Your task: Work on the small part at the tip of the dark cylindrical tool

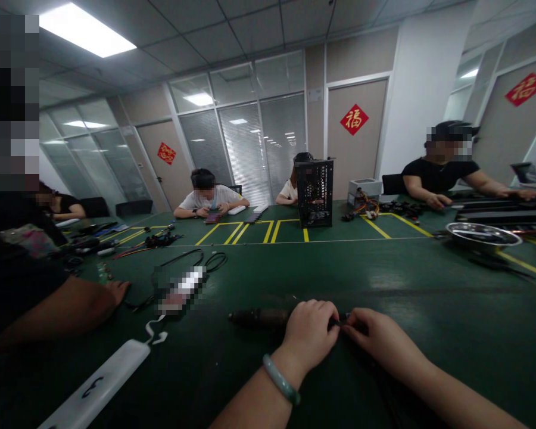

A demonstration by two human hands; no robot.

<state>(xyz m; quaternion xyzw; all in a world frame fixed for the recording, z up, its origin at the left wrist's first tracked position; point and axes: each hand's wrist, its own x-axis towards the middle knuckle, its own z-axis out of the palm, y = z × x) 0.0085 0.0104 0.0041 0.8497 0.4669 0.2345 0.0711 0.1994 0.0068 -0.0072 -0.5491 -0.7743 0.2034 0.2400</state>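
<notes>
A dark electric screwdriver (261, 317) lies on the green table, its tip pointing left. My left hand (311, 330), with a jade-coloured bangle (280, 379) at the wrist, is closed around the rear end of that tool and covers it. Just to the right, my right hand (370, 333) pinches a thin black cord (337, 323) where it meets the tool. The fingertips of both hands nearly touch, and the exact joint between cord and tool is hidden. A faint dark line, seemingly the cord, runs down below my right hand.
A white power strip (100, 384) lies front left, near a co-worker's hand (116, 292) and a blurred-out phone-like object (181, 291). Further back are a black computer case (315, 193), a power supply (364, 190), a metal bowl (483, 235) and loose cables (163, 238). Several people sit around.
</notes>
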